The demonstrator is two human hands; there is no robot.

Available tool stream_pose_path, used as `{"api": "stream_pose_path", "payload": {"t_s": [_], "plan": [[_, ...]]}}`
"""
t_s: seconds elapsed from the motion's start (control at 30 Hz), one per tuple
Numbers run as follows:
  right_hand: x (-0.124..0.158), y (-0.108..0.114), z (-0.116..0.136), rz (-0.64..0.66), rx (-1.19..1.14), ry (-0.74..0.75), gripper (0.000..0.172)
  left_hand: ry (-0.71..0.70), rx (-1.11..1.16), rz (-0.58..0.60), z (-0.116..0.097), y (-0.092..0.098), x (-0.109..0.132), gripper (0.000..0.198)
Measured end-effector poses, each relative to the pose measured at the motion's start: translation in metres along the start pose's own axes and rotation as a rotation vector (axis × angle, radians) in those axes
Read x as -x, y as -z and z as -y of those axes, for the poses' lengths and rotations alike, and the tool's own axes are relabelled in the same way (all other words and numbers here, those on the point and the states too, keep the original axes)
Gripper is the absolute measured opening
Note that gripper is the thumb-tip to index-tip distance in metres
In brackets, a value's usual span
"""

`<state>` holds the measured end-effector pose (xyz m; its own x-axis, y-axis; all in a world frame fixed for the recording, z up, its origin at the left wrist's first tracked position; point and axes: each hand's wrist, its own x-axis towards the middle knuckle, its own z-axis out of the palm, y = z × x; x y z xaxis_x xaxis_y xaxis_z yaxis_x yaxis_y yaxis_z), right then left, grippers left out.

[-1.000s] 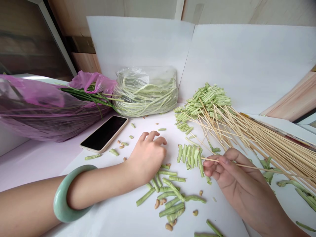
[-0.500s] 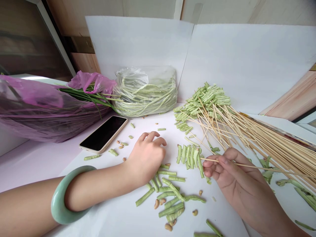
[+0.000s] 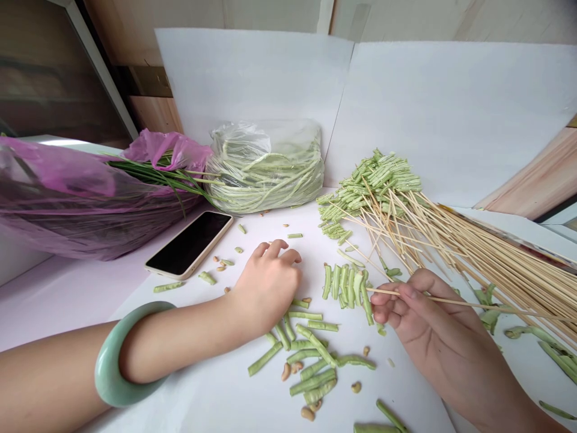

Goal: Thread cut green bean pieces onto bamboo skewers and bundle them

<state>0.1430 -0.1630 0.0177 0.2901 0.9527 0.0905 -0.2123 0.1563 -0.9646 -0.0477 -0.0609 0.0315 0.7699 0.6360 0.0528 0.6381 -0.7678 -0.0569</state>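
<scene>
Bamboo skewers [image 3: 491, 264], a loose pile at right: light, stiff, thin, probably splintery; I would take one mid-shaft. Cut green beans [image 3: 347, 288], soft, ridged, slightly bendy pieces, lie scattered between the hands. Left hand [image 3: 265, 285], fingers loosely curled, grasps nothing that I can see. Right hand [image 3: 419, 313] pinches a single skewer [image 3: 464, 304] between thumb and fingers.

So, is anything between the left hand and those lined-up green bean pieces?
Nothing visible stands in the way: only bare white paper lies between the left hand and the lined-up green bean pieces.
</scene>
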Motion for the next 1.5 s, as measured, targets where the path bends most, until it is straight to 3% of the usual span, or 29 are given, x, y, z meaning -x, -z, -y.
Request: {"api": "stream_pose_path", "payload": {"t_s": [0.2,0.67,0.83,0.93,1.03,1.23,1.37,1.5], "plan": [[-0.001,0.0,0.0,0.006,-0.003,0.004,0.025,-0.038,-0.05,0.017,-0.003,0.003,0.004,0.034],[0.001,0.001,0.0,-0.016,-0.002,-0.006,0.028,-0.023,0.025,-0.112,0.0,-0.004,0.003,0.026],[0.001,0.0,0.0,-0.003,-0.012,-0.01,0.027,0.067,0.536,-0.253,-0.001,-0.002,0.006,0.019],[0.001,0.0,0.0,0.016,-0.02,-0.008,0.026,0.007,0.883,-0.325,0.0,-0.003,0.008,0.019],[0.001,0.0,0.0,0.045,-0.021,-0.014,0.025,-0.066,1.115,-0.267,-0.002,-0.005,0.007,0.029],[0.009,-0.006,-0.003,0.143,-0.044,-0.063,0.021,-0.046,1.59,-0.061,-0.01,-0.01,0.007,0.051],[0.019,-0.014,-0.004,0.123,-0.044,-0.054,0.017,-0.084,1.663,-0.054,-0.01,-0.012,0.007,0.046],[0.014,-0.006,-0.001,0.207,0.023,-0.013,0.013,-0.02,1.802,-0.105,-0.008,-0.014,0.004,0.041]]}}
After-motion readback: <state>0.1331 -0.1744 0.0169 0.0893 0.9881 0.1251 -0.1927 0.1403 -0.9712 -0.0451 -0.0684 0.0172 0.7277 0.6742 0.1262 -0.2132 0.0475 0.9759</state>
